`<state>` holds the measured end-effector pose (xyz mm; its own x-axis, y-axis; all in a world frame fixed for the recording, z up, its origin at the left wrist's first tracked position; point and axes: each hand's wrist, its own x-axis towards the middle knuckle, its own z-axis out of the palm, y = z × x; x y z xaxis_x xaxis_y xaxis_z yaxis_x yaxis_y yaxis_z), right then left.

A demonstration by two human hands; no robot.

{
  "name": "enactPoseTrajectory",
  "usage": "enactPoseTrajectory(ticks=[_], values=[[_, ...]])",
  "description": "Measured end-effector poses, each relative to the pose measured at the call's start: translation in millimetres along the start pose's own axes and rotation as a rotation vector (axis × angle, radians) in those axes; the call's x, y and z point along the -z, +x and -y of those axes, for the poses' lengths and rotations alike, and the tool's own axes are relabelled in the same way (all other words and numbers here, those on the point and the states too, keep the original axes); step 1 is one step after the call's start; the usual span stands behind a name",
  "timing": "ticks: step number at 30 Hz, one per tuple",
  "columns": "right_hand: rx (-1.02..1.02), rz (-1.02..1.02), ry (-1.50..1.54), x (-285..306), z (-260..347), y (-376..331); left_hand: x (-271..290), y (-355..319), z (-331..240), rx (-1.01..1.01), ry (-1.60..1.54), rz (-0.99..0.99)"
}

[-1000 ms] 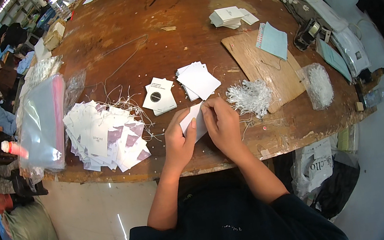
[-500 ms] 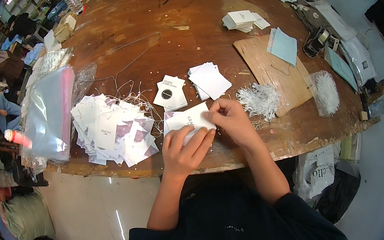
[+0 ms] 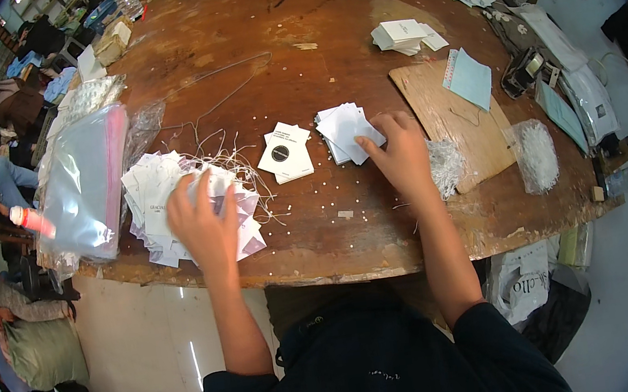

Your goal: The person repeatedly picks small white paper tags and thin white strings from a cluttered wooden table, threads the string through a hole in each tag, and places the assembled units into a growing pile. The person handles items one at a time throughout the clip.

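My left hand lies flat, fingers apart, on a spread pile of white tags with thin strings near the table's front edge. My right hand reaches to a small stack of plain white cards, its fingertips resting on the stack's right edge. Between the two hands sits another small stack of white cards with a black circle on top, touched by neither hand.
A round brown wooden table carries a clear plastic bag at left, a wooden board with a light blue card, white fastener bundles and another card stack. People sit at far left.
Both hands were together on one tag near the table's edge. Now they are apart: the left has gone to the tag pile, the right to the white card stack.
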<state>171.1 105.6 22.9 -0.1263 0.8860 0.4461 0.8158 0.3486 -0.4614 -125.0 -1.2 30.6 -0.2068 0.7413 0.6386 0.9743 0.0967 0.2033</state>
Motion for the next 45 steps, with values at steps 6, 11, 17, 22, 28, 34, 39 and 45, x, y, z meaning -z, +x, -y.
enactPoseTrajectory(ticks=[6, 11, 17, 22, 28, 34, 39, 45], values=[[0.012, 0.046, -0.004, -18, 4, -16, -41, 19, -60, -0.036, -0.201, 0.283], [0.018, 0.024, -0.026, -21, 0, -19, -53, 24, -71, 0.052, -0.141, 0.436], [0.006, 0.043, -0.031, -18, 2, -20, -57, 22, -72, 0.078, -0.139, 0.368], [0.025, 0.009, -0.089, -17, 6, -21, -59, 20, -70, 0.048, -0.141, 0.338], [0.04, -0.013, -0.106, -20, 7, -23, -59, 18, -73, 0.086, -0.132, 0.388], [0.058, -0.053, -0.099, -22, 7, -23, -56, 21, -79, 0.133, -0.104, 0.413], [0.074, -0.087, -0.096, -19, 9, -23, -56, 20, -77, 0.09, -0.109, 0.321], [0.07, -0.194, 0.002, -16, 9, -20, -63, 22, -66, 0.143, -0.613, 0.259]])
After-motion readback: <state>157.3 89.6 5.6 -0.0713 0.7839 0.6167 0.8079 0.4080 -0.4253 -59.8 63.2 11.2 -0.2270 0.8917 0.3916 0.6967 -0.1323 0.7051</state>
